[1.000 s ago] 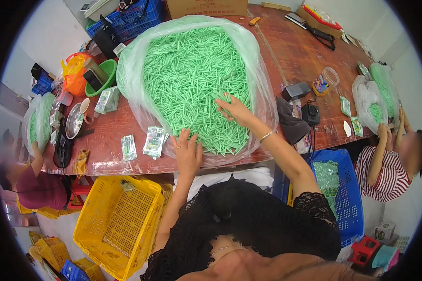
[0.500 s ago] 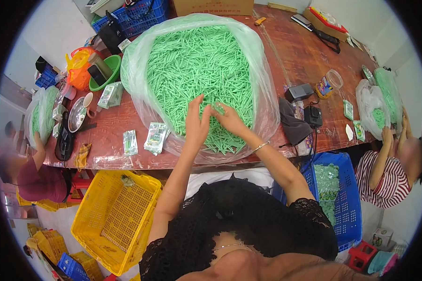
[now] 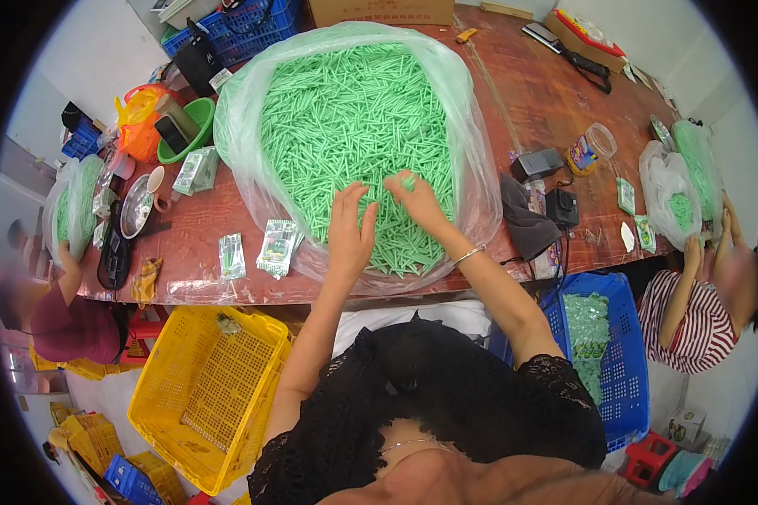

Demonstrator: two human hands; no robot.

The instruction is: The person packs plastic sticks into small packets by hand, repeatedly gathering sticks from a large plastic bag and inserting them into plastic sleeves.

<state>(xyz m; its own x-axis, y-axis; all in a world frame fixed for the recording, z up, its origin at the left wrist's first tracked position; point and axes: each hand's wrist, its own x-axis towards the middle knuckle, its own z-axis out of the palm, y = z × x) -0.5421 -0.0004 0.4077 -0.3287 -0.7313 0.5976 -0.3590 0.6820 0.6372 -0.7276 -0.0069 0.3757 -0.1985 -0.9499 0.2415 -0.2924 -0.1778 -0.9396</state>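
A large clear plastic bag [image 3: 478,160] lies open on the table, full of short, thin green sticks [image 3: 354,109]. Over the near part of the pile is my left hand [image 3: 351,225], its fingers apart and nothing seen in it. Beside it, a little to the right, my right hand [image 3: 417,204] is closed with a small bunch of the green sticks at its fingertips. A gap separates the two hands. Left of the bag's near edge are small printed packets [image 3: 278,247] and another packet [image 3: 232,256].
Below the red table [image 3: 194,282] stand a yellow crate [image 3: 219,396] and a blue crate [image 3: 627,362] holding green packs. A green basin [image 3: 200,118], a jar [image 3: 591,148] and a dark cloth [image 3: 526,220] lie around the bag. People work at both sides.
My hands have moved apart from being close together; the left is slightly lower and the right slightly further right. The bunch of green sticks stays in my right hand.
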